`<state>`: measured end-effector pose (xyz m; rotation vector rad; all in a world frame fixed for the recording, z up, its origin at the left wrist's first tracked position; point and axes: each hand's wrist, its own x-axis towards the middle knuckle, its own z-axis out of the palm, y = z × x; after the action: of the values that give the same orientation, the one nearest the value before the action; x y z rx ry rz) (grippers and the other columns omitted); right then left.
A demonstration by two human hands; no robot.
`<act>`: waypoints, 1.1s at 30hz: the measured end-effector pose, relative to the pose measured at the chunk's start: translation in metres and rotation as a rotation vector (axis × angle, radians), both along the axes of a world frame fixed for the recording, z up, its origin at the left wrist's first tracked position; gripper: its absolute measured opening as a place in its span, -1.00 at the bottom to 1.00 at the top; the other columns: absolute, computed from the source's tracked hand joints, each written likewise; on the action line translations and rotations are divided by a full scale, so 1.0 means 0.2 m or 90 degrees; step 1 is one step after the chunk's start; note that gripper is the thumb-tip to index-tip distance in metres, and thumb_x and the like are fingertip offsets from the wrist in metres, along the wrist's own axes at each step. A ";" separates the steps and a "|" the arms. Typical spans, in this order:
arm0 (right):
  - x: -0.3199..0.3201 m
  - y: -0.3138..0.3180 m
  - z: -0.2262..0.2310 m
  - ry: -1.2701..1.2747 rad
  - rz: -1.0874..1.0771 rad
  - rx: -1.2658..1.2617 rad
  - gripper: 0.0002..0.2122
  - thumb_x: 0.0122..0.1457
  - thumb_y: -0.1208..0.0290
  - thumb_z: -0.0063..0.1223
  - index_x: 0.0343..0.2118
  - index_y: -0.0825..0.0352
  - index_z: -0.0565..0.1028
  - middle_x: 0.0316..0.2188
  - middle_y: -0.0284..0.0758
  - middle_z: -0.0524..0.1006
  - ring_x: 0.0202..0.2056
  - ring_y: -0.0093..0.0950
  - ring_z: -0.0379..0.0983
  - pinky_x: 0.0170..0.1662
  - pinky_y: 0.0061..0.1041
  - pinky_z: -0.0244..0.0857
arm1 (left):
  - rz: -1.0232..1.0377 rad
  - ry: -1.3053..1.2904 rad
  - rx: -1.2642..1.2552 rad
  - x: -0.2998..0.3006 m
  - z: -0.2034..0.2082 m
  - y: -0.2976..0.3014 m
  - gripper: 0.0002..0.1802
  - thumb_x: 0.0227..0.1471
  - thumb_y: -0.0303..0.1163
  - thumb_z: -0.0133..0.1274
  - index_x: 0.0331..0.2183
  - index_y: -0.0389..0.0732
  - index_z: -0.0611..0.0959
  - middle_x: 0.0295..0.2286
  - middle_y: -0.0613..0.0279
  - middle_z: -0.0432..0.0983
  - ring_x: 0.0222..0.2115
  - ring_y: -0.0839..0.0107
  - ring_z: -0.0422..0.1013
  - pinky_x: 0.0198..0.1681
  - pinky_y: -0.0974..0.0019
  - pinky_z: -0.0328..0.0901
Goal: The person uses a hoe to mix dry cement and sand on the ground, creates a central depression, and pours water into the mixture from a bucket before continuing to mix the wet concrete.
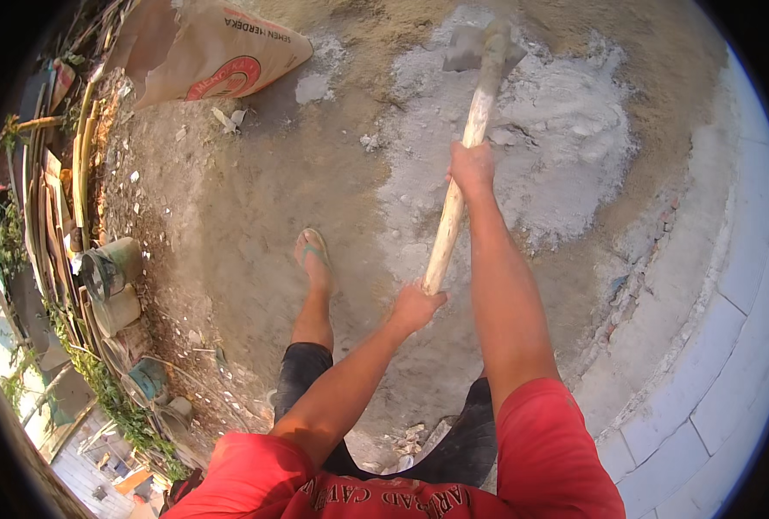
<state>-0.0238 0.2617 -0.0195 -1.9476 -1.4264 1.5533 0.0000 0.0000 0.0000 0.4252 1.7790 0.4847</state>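
A hoe (446, 233) with a pale wooden handle slants from near my body up to the far side. My left hand (416, 308) is wrapped round the lower end of the handle. Farther up the shaft, my right hand (472, 169) grips it too. The hoe's metal blade (465, 48) lies at the far end, on or just above a spread of grey cement powder (566, 143). Brownish sand (670, 52) surrounds the powder. Whether the blade's edge is sunk in it, I cannot tell.
A torn paper cement sack (229, 56) lies at the far left. Plastic buckets (114, 307) and stacked wooden boards (56, 203) line the left side. A pale block wall (687, 415) curves along the right. My sandalled foot (313, 249) stands left of centre.
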 end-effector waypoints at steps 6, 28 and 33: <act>0.20 -0.73 -0.32 -0.144 0.140 -0.221 -0.65 0.06 0.36 0.06 -0.21 0.60 0.42 -0.52 0.05 0.57 -0.55 -0.15 0.58 -0.40 -0.21 0.46 | 0.165 -0.181 -0.176 0.23 0.24 -0.55 -0.68 -0.08 -0.28 0.22 -0.47 -0.33 0.51 -0.72 0.18 0.41 -0.76 0.41 0.37 -0.68 0.26 0.25; -0.56 0.33 -0.10 -0.099 0.207 0.009 -0.59 0.13 0.27 0.05 -0.13 0.58 0.35 -0.39 0.04 0.58 -0.50 -0.20 0.60 -0.35 -0.30 0.50 | 0.182 -0.161 -0.017 -0.33 0.06 0.42 -0.62 -0.07 -0.18 0.22 -0.45 -0.33 0.53 -0.63 0.05 0.49 -0.67 0.31 0.44 -0.61 0.21 0.29; -0.35 -0.38 -0.27 -0.111 0.240 -0.207 -0.61 0.13 0.30 0.07 -0.10 0.52 0.37 -0.23 0.16 0.55 -0.20 -0.01 0.56 -0.10 -0.17 0.44 | 0.405 -0.246 -0.123 0.02 0.15 -0.18 -0.75 -0.03 -0.32 0.16 -0.54 -0.25 0.49 -0.71 0.32 0.34 -0.78 0.48 0.28 -0.72 0.32 0.21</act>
<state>-0.0931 0.1855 -0.0737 -2.1294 -1.7914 1.9213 0.0033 -0.0352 0.0291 -0.3693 1.5349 0.7683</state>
